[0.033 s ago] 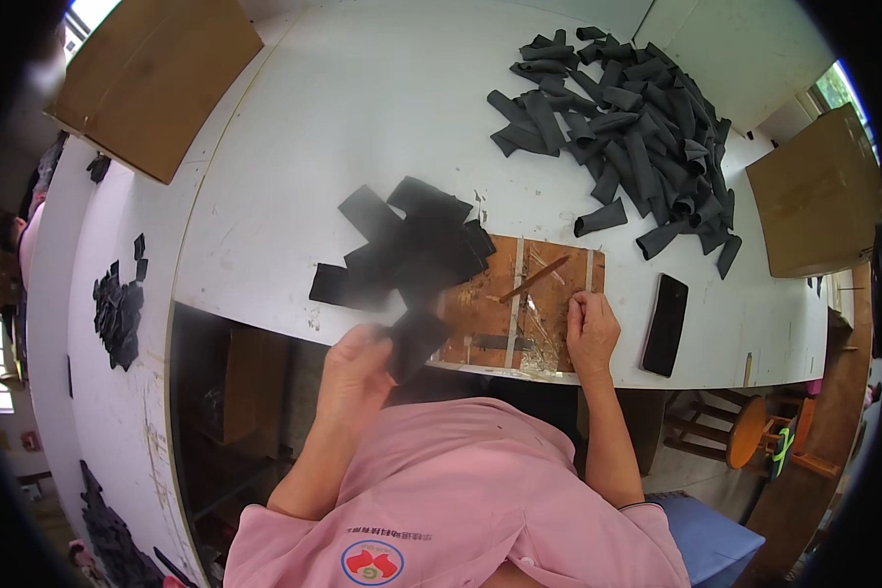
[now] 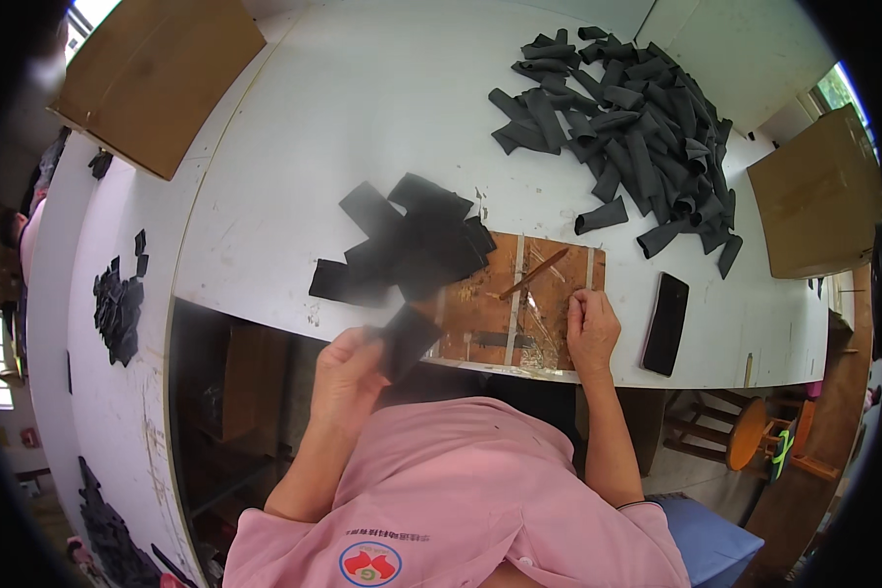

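Pinching one black piece [image 2: 411, 343], left fingers [image 2: 369, 343]; right fingers [image 2: 580, 302] curled shut over one board [image 2: 482, 294].

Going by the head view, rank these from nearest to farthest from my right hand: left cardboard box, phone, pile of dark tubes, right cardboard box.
From your right hand:
1. Phone, just to its right on the table.
2. Pile of dark tubes, farther back.
3. Right cardboard box, at the far right.
4. Left cardboard box, far back left.
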The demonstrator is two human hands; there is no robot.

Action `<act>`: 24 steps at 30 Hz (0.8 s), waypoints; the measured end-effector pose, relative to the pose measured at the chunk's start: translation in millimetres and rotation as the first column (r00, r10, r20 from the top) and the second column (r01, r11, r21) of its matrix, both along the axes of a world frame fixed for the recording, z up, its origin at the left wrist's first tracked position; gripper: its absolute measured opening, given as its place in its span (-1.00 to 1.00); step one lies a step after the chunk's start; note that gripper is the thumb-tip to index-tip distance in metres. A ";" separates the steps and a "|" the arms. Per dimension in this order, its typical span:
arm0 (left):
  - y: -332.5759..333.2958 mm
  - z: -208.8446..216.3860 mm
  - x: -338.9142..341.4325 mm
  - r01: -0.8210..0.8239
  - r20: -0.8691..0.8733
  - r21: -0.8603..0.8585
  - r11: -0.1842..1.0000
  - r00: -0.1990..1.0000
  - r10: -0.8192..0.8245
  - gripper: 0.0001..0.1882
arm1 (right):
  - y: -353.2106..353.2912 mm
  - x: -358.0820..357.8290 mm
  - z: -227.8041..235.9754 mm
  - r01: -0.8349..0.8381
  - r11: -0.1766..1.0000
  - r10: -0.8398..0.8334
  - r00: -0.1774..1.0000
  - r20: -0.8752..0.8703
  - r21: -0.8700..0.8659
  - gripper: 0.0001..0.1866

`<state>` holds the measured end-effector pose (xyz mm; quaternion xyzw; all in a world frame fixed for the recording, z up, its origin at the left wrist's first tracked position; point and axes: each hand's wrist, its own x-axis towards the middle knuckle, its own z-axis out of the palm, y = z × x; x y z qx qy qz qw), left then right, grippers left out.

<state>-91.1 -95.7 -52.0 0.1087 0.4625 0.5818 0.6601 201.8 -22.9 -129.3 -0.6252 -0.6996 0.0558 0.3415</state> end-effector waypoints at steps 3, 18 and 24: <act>-29.3 -13.6 -19.8 -0.052 -0.300 -0.017 0.999 0.953 0.044 -0.95 | 0.2 1.5 -2.3 -0.032 0.999 0.032 0.999 -0.003 0.017 -0.93; -29.6 -4.3 47.1 0.144 -0.166 0.158 0.977 0.979 -0.118 -0.95 | -64.1 -72.2 81.6 -0.587 0.807 0.488 0.607 -0.627 0.059 -0.52; -20.0 -0.3 73.2 0.167 0.048 0.170 0.971 0.983 -0.178 -0.95 | -68.8 -65.6 74.2 -0.553 0.833 0.432 0.633 -0.643 0.016 -0.63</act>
